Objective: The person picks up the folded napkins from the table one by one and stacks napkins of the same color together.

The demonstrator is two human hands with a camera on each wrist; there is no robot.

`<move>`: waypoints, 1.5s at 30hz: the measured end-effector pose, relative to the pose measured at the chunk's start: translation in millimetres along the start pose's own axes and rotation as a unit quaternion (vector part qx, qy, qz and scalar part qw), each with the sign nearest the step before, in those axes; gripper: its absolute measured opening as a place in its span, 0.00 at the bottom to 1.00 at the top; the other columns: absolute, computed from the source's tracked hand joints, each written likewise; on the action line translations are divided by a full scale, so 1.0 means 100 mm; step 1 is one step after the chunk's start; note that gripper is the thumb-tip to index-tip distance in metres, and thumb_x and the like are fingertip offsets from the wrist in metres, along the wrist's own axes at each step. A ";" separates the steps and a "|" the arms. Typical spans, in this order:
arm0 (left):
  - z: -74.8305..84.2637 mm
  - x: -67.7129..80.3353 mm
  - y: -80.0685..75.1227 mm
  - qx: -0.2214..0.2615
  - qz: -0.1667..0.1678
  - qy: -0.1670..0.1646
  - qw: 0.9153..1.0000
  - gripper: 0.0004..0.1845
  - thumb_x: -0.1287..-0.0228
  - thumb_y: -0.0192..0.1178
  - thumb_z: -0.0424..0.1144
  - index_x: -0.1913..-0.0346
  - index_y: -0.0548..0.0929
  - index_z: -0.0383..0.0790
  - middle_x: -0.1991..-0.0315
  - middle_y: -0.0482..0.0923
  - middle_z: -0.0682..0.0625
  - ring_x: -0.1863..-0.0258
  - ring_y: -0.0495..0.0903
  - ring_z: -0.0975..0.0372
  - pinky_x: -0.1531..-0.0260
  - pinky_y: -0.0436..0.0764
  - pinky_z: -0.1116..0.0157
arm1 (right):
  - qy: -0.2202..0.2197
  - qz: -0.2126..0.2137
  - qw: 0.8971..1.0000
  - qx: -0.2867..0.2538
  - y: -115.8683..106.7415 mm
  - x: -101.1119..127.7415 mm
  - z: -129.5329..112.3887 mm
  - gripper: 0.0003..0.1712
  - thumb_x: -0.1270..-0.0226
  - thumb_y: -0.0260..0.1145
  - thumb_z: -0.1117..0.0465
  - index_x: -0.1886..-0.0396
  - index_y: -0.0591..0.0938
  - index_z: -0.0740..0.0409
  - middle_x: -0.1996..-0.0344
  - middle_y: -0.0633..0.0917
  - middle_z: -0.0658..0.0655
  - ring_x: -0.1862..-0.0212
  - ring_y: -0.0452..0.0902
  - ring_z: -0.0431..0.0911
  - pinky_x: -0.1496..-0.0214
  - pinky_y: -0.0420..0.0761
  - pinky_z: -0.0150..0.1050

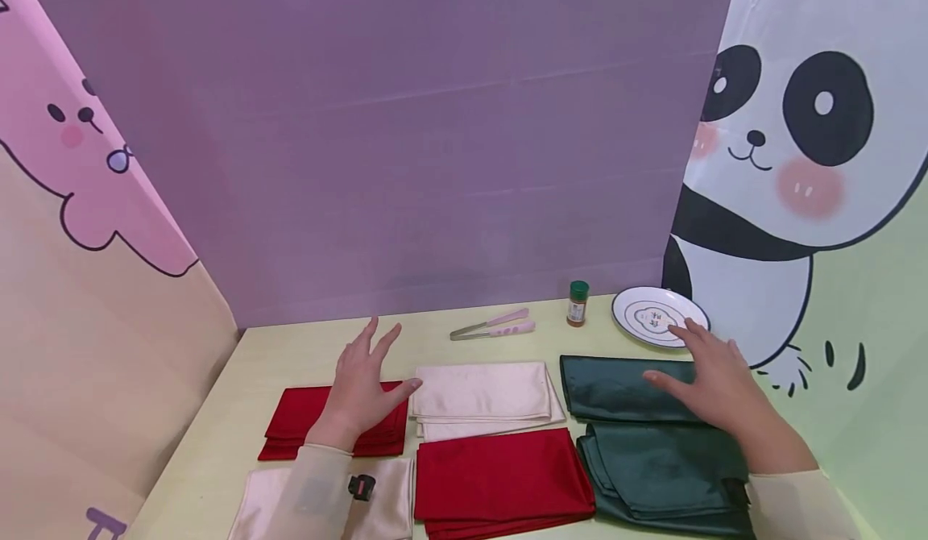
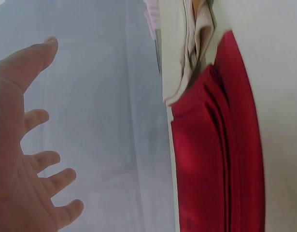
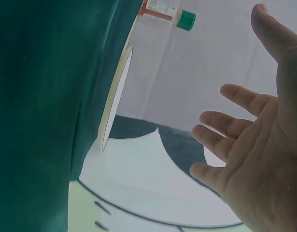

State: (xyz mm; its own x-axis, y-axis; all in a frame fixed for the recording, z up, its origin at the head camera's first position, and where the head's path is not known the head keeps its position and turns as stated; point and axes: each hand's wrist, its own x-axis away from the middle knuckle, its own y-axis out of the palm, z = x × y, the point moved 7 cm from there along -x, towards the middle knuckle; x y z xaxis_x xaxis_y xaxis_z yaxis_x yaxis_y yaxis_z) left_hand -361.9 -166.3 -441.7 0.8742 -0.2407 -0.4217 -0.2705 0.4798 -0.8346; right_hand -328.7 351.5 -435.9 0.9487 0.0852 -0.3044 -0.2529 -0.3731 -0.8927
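Observation:
My left hand (image 1: 362,395) hovers with spread fingers over the folded red cloth (image 1: 290,419) at the left, holding nothing. In the left wrist view that red cloth (image 2: 201,164) lies apart from the palm. My right hand (image 1: 714,371), fingers also spread, is raised above the folded dark green cloth (image 1: 609,391) at the back right, and nothing is in it. A second green cloth (image 1: 660,467) lies in front of that one. Between the hands are a folded cream cloth (image 1: 482,391) and, nearer, a larger red cloth (image 1: 500,479). Another cream cloth (image 1: 391,496) is partly hidden under the left sleeve.
Tongs with pink handles (image 1: 500,326) lie near the back edge of the pale table (image 1: 217,411). Beside them stands a small green-capped spice jar (image 1: 577,305). A white plate (image 1: 638,314) with a dark rim sits at the back right. Printed walls enclose the table.

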 end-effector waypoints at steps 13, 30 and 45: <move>0.25 -0.01 0.07 0.020 -0.021 0.009 1.000 0.48 0.38 0.74 0.58 0.18 0.64 0.53 0.16 0.49 0.44 0.21 0.56 0.44 0.25 0.57 0.38 | 0.030 -0.007 0.999 -0.045 -0.12 0.23 0.25 0.56 0.33 0.73 0.36 0.23 0.62 0.71 0.31 0.66 0.81 0.32 0.62 0.77 0.38 0.65 0.78; 0.63 -0.02 0.23 0.036 -0.031 0.026 0.999 0.43 0.37 0.72 0.58 0.22 0.70 0.50 0.20 0.60 0.44 0.26 0.65 0.44 0.29 0.64 0.39 | 0.090 -0.088 0.991 -0.048 -0.13 0.45 0.58 0.60 0.32 0.68 0.32 0.24 0.59 0.76 0.32 0.64 0.85 0.36 0.66 0.79 0.43 0.69 0.79; 1.15 -0.03 0.55 0.052 -0.084 0.076 0.992 0.33 0.33 0.69 0.55 0.29 0.77 0.49 0.31 0.74 0.50 0.35 0.77 0.55 0.38 0.77 0.47 | 0.087 -0.110 0.988 -0.063 -0.08 0.57 0.80 0.49 0.28 0.70 0.42 0.29 0.64 0.79 0.37 0.71 0.84 0.40 0.72 0.79 0.47 0.79 0.71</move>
State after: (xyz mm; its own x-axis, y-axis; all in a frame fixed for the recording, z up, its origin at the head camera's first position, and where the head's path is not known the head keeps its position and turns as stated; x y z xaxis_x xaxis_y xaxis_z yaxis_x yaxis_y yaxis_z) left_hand -332.7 -42.4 -445.7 0.8300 -0.4456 -0.3355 -0.0760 0.5055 -0.8595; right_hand -287.5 433.8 -472.8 0.9991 0.0208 -0.0363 -0.0220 -0.4769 -0.8787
